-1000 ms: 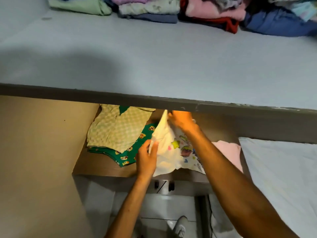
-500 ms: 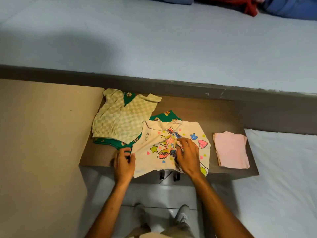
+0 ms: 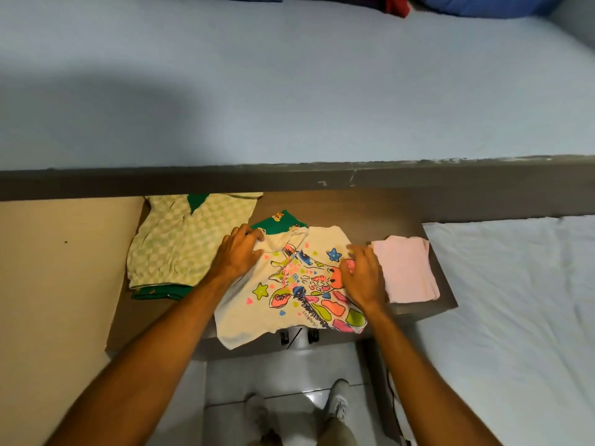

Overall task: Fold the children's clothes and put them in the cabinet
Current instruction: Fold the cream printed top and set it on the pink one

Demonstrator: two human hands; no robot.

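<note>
Pressing my left hand (image 3: 240, 252) and right hand (image 3: 362, 275) flat, fingers straight, on the giraffe shirt (image 3: 289, 294) spread on the shelf (image 3: 370, 217), between the green top (image 3: 183, 249) and pink cloth (image 3: 407, 268).

Both bare forearms reach forward from the lower frame edge, angled slightly inward. Left hand (image 3: 238, 254): palm down, fingers straight and together, pointing up-right, lying flat. Right hand (image 3: 362, 273): palm down, fingers extended and slightly spread, pointing forward, also flat. Wrists roughly level; hands well apart. Legs and two shoes visible below, between the arms.
</note>
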